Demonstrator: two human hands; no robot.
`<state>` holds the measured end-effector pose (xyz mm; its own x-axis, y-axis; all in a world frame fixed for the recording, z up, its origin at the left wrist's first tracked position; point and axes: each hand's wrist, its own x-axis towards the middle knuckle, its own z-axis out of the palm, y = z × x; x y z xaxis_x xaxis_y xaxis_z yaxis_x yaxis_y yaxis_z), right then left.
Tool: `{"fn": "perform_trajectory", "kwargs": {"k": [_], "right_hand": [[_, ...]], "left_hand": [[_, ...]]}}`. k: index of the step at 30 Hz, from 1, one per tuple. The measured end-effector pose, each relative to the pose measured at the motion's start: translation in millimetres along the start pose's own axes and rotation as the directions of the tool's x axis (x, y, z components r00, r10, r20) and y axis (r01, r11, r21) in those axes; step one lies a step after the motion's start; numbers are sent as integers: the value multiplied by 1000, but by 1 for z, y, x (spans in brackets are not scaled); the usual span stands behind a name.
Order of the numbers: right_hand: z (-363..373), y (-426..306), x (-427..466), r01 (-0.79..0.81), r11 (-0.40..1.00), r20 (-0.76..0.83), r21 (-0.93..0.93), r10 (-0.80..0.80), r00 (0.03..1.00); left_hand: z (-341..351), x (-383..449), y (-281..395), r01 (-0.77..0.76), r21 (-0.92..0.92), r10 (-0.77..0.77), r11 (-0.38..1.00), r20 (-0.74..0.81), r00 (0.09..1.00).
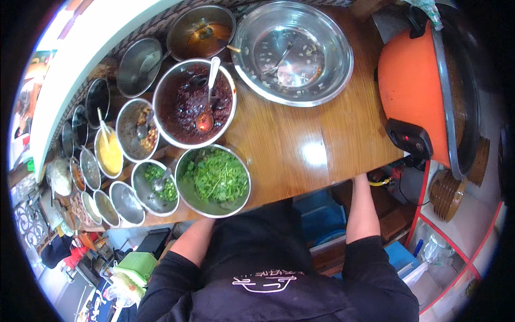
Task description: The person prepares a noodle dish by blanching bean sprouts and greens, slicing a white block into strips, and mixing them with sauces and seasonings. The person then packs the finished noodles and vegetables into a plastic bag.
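Both of my hands are hidden beneath the edge of the wooden counter [281,149]; only the forearms show. My left forearm reaches under beside a steel bowl of chopped green herbs [219,177], my right one under the counter's right part. Above the herbs stands a steel bowl of dark red chili sauce [177,116] with a spoon in it. A large steel basin [293,60] holds a ladle and scattered pale bits. Smaller steel bowls hold chopped scallions [167,193], a yellow paste [109,157] and peanuts [151,139].
An orange electric cooker [410,84] with a lit red light stands at the right. Stacked brown bowls [444,193] sit on a red-edged shelf below it. Blue containers [322,217] lie under the counter. A pot of reddish liquid [205,36] stands at the back.
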<state>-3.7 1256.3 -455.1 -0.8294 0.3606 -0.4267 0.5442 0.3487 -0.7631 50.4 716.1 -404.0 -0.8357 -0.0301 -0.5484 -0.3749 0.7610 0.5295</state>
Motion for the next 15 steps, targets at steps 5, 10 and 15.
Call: {"fn": "perform_trajectory", "kwargs": {"k": [5,10,15], "right_hand": [[-14,-19,-102,-252,944,-87,214,276,957],[-35,-6,-89,-216,974,84,-73,222,971],[-4,-78,-47,47,884,-84,-465,-97,992]], "left_hand": [[7,-70,3,217,-132,-183,967,228,956],[3,-50,-8,260,-174,-216,950,236,947],[3,-12,-23,490,-406,-388,771,311,868]]}}
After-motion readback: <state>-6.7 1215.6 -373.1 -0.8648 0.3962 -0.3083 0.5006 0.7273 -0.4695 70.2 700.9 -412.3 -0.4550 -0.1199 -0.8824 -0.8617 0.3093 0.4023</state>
